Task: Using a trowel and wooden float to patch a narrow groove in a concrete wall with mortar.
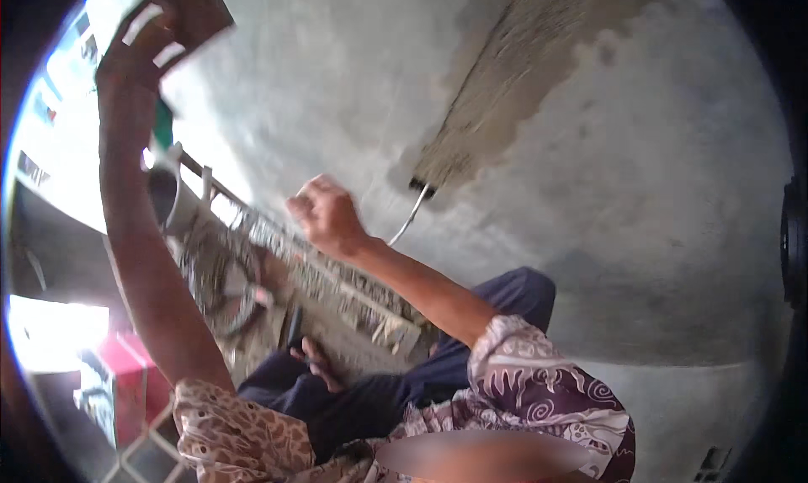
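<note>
Dark-brown, flat, straight-edged board [202,10] points one corner rightward, its long axis cropped; left hand [152,40] clasps it, right hand [326,217] makes a loose fist, contents unclear.

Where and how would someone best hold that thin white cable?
Probably by pinching the white cable midway along its visible stretch, coming from the left, where the right hand hovers: it stands slim and uncovered between the dark opening and right forearm.

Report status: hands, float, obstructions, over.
Left hand gripping plastering float. Right hand blurred, grip unclear. Mortar strip on wall; possible snag: white cable at its lower end.
</note>
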Demonstrator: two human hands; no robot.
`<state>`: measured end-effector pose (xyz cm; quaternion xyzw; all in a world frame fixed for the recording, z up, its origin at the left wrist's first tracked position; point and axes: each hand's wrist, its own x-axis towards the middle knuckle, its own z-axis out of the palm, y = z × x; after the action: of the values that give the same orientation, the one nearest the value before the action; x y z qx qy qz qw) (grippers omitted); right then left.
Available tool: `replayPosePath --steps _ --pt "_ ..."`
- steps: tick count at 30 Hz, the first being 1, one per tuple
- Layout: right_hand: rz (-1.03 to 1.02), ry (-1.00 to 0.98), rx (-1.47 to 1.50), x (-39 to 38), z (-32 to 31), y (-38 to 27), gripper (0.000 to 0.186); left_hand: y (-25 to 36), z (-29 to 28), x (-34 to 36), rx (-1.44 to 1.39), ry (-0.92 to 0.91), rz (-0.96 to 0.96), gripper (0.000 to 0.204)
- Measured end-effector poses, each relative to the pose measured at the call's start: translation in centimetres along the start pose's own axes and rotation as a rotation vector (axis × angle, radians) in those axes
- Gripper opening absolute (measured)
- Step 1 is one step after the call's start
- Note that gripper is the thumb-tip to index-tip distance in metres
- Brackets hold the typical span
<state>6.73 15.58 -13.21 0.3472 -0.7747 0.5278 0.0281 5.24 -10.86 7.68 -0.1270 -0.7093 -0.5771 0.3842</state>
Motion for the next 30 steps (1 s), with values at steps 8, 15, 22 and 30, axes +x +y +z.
replayPosePath --steps 8,15,22,30 --pt "-0.699 0.673 -0.645 0.9 -22.0 -14.2 0.047 3.9 21.1 -5.1 0.251 0.172 0.535 0.072" --pt "-0.364 0.968 -0.667 1.4 -22.5 -14.5 0.064 5.7 29.3 -8.2 0.066 0.181 0.778 0.066" --pt "-0.181 1.073 -0.712 5.1 -23.4 -13.2 0.076 3.8 31.0 -7.8 0.149 0.208 0.780 0.068" --pt "-0.576 1.075 -1.136 9.1 -30.6 -16.1 0.080 0.9 28.7 -6.3 0.165 0.047 0.491 0.067"
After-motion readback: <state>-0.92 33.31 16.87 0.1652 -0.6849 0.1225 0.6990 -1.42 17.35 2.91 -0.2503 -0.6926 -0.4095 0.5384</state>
